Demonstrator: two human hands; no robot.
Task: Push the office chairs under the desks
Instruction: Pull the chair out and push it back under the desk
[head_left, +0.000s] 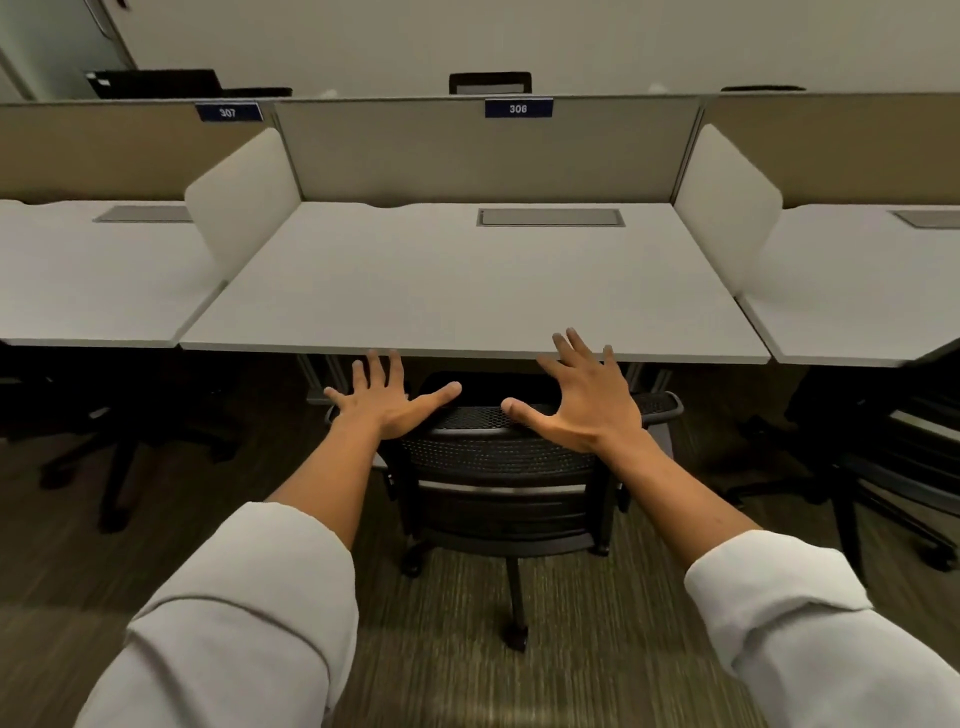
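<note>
— Pale sleeves (249, 613) are seen nearest, both arms stretched forward. How are the hands set?

— Both are spread wide, fingers straight, nothing gripped. The left hand (387, 397) is held at the left end of the backrest's top rail, the right hand (584, 400) over its right end; whether the palms are pressed on the rail or held just above it cannot be told.

— And the office chair (498, 467)?

— It is placed at desk 306 (467, 291), its seat largely under the desktop edge, its backrest still outside. It would be judged fairly heavy but easily rolled on its castors (514, 639). The mesh would give; the stiff top rail is best pushed, evenly from both ends.

— Any containers?

— Only a closed cable hatch (550, 217) is set into the desktop; its contents are hidden.
</note>
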